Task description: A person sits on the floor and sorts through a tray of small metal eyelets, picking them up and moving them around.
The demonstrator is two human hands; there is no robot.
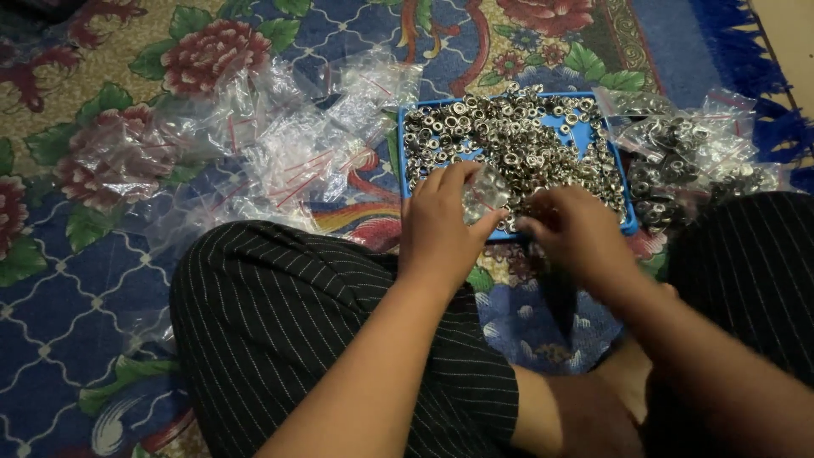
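- Crossed legs (322, 339) in black pinstriped trousers fill the near view, on a flowered blue carpet (51, 322).
- Left hand (441, 229) is clamped on a small clear bag (483, 193), thumb and fingers pinching it just above the tray's near edge.
- Right hand (577, 233) sits just beside it, fingertips drawn together at the near edge of the rings; whether they pinch one, I cannot tell.
- Blue tray (628, 222) lies on the carpet beyond the hands, heaped with small silver metal rings (509, 136).
- Empty clear bags (280, 144) with red seal strips are strewn to the tray's left.
- Filled bags (678, 153) of rings lie piled to its right, near the carpet's blue fringe (763, 76).
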